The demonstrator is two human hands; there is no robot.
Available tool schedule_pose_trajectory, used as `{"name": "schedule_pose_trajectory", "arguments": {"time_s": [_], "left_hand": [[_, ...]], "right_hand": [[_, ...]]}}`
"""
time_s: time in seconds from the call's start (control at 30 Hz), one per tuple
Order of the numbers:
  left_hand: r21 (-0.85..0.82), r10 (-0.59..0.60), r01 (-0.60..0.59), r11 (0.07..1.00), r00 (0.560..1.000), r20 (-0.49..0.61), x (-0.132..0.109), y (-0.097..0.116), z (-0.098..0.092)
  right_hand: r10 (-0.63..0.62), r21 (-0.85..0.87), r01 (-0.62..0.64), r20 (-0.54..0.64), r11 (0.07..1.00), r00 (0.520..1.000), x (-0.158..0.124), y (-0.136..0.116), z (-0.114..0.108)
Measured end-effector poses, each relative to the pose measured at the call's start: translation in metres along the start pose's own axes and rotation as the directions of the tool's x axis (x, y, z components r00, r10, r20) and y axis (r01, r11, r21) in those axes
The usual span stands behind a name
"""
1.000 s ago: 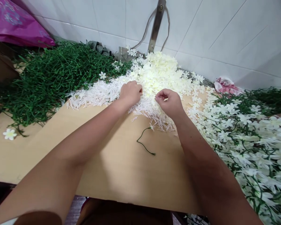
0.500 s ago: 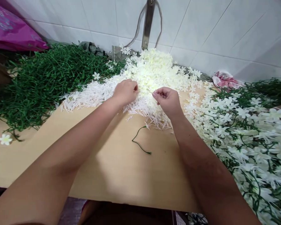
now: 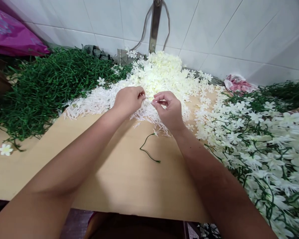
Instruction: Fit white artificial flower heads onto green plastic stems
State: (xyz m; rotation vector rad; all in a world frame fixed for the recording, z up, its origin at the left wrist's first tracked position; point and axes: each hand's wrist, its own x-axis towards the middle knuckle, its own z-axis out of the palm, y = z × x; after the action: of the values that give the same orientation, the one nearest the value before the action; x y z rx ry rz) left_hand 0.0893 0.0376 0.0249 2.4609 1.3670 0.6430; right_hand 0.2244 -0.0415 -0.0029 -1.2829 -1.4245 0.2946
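Note:
My left hand (image 3: 128, 99) and my right hand (image 3: 168, 109) meet fingertip to fingertip over a heap of thin white plastic stamens (image 3: 99, 99). Both hands are pinched shut on small white pieces, too small to name surely. Just behind them lies a mound of cream flower petals (image 3: 161, 74). A single green wire stem (image 3: 147, 149) with a small white tip lies on the tan board (image 3: 129, 179) just below my hands.
A big pile of green stems (image 3: 47, 83) fills the left. Finished white flowers on green stems (image 3: 264, 142) cover the right. A loose flower (image 3: 5, 149) lies at the far left. A purple bag (image 3: 10, 36) and a tiled wall stand behind.
My right hand has moved left toward my left hand, so the fingertips now nearly touch. The view has shifted slightly.

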Motion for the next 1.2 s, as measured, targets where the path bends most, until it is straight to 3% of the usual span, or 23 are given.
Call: {"name": "schedule_pose_trajectory", "arguments": {"time_s": [0.2, 0.3, 0.43, 0.6, 0.8, 1.2], "left_hand": [[-0.404, -0.029, 0.097, 0.91, 0.985, 0.172, -0.011, 0.006, 0.005], [-0.505, -0.033, 0.155, 0.849, 0.97, 0.241, -0.012, 0.005, 0.007], [-0.454, 0.003, 0.101, 0.885, 0.975, 0.223, -0.012, 0.004, 0.005], [-0.318, 0.057, -0.001, 0.948, 0.985, 0.166, -0.015, 0.004, 0.002], [-0.161, 0.081, -0.06, 0.985, 0.988, 0.128, -0.018, 0.006, -0.001], [-0.131, 0.111, -0.093, 0.987, 0.985, 0.132, -0.019, 0.006, -0.006]], "right_hand": [[-0.068, -0.07, 0.066, -0.031, 0.995, 0.997, -0.005, 0.008, 0.007], [-0.045, -0.041, 0.044, -0.041, 0.998, 0.998, -0.007, 0.014, 0.007], [-0.03, -0.055, 0.03, 0.005, 0.998, 1.0, -0.008, 0.016, 0.006], [-0.122, -0.176, 0.123, 0.017, 0.977, 0.992, -0.008, 0.015, 0.003], [-0.172, -0.324, 0.199, 0.111, 0.925, 0.979, -0.009, 0.009, 0.001], [-0.183, -0.356, 0.222, 0.139, 0.908, 0.973, -0.008, 0.007, 0.0]]}}
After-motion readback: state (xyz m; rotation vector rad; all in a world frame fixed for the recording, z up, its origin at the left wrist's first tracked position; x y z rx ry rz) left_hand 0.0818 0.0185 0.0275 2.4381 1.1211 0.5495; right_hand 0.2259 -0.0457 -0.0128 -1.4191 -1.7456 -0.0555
